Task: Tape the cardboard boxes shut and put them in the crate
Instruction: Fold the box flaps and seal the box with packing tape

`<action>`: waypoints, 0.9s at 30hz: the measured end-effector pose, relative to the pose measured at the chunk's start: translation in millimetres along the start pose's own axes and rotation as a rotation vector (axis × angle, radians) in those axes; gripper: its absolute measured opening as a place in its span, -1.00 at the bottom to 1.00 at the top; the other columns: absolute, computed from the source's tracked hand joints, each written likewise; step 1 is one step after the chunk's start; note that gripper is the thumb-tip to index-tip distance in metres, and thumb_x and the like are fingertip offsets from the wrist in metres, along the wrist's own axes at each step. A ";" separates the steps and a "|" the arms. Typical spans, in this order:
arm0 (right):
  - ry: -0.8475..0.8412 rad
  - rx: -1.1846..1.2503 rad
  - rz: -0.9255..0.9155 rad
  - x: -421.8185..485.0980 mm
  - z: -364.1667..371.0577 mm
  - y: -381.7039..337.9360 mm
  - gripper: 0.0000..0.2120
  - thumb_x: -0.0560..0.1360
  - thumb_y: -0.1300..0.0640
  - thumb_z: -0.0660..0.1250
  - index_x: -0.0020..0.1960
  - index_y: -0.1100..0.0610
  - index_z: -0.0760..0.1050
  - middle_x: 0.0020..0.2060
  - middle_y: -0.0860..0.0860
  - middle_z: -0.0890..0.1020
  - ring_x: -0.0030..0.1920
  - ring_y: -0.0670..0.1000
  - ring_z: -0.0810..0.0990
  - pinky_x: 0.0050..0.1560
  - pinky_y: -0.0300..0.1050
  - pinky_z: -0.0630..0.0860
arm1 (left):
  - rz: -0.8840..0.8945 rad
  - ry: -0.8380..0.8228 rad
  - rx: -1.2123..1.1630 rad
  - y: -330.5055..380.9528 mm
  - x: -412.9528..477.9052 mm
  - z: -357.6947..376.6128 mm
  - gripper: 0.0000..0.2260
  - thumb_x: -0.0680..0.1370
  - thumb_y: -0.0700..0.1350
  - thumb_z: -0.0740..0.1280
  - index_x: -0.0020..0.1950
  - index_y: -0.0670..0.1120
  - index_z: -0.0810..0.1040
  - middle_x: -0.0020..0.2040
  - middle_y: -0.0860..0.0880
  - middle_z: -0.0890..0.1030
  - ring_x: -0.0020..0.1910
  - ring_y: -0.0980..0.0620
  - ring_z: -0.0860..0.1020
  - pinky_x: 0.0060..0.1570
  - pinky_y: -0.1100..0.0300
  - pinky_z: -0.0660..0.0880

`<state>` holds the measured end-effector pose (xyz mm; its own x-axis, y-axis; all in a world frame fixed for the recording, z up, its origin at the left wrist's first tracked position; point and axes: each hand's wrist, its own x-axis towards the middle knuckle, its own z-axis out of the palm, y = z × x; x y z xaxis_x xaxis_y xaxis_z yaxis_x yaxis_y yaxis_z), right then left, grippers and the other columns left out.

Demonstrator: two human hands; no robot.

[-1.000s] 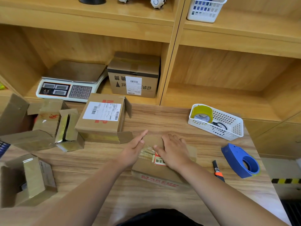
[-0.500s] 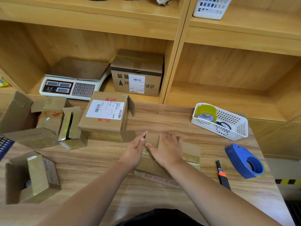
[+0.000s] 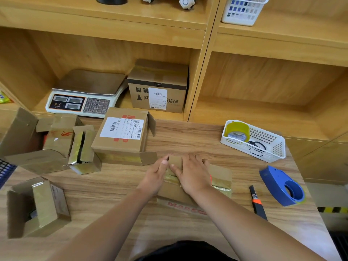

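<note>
Just below the middle of the frame, a low brown cardboard box with red lettering (image 3: 175,194) lies on the wood-grain table (image 3: 113,187). The right hand (image 3: 194,176) lies flat on its top flaps, fingers straight and spread. The left hand (image 3: 155,176) presses straight fingers against its left edge. A blue plastic tape dispenser (image 3: 280,185) sits at right.

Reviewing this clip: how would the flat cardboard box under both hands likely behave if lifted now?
The cardboard box looks low and wide, so it probably won't tip. Its flaps seem held down only by the left hand and right hand, so they would likely spring up. Weight unclear: contents are hidden.
</note>
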<state>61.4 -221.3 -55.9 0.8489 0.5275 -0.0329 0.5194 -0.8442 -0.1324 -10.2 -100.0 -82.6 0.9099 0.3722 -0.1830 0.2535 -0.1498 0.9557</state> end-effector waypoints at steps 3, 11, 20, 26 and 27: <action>0.002 0.039 -0.019 1.1 -3.0 1.9 -0.63 0.59 -0.18 0.03 0.14 0.06 0.42 0.11 0.02 0.55 0.19 0.07 0.41 0.03 0.00 0.16 | 0.007 -0.072 0.091 3.0 3.1 -4.8 -0.59 0.60 -0.06 0.26 0.43 -0.12 0.35 0.34 0.04 0.43 0.28 0.20 0.37 0.18 0.50 0.22; 0.008 0.039 0.063 -26.4 -20.2 56.5 -0.30 0.36 -0.44 0.17 0.35 -0.05 0.31 0.29 -0.06 0.41 0.33 0.04 0.21 0.22 -0.03 0.07 | 0.186 -0.166 0.539 13.6 7.2 -5.7 -0.41 0.56 -0.04 0.31 0.54 -0.02 0.15 0.52 0.03 0.18 0.50 0.04 0.13 0.43 0.24 0.05; -0.171 0.315 0.121 -64.9 -28.3 128.7 -0.33 0.53 -0.15 0.26 0.54 -0.07 0.05 0.46 -0.08 0.25 0.44 -0.02 0.18 0.40 -0.03 0.09 | 0.182 -0.156 0.567 14.2 -2.6 1.4 -0.52 0.64 -0.04 0.17 0.54 0.07 0.13 0.55 0.10 0.05 0.52 0.08 0.03 0.44 0.21 -0.04; -0.422 0.851 0.131 -72.9 -44.2 151.1 -0.32 0.50 0.07 0.39 0.37 -0.40 0.07 0.41 -0.33 0.16 0.38 -0.31 0.13 0.26 -0.43 0.12 | 0.052 -0.072 0.462 20.1 -14.3 4.7 -0.45 0.60 0.01 0.22 0.54 0.05 0.08 0.47 0.01 0.30 0.44 0.04 0.23 0.37 0.14 0.22; -0.418 0.877 0.145 -72.5 -44.3 152.0 -0.32 0.49 0.09 0.41 0.34 -0.43 0.12 0.40 -0.33 0.20 0.40 -0.29 0.15 0.25 -0.41 0.14 | 0.041 -0.057 0.457 20.1 -14.5 5.9 -0.44 0.60 0.00 0.24 0.54 0.02 0.08 0.45 -0.01 0.33 0.42 0.03 0.27 0.34 0.16 0.24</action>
<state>83.1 -392.0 -29.8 0.7079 0.5585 -0.4324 0.0131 -0.6225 -0.7825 -16.4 -113.8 -62.1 0.9355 0.3085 -0.1723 0.3244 -0.5567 0.7647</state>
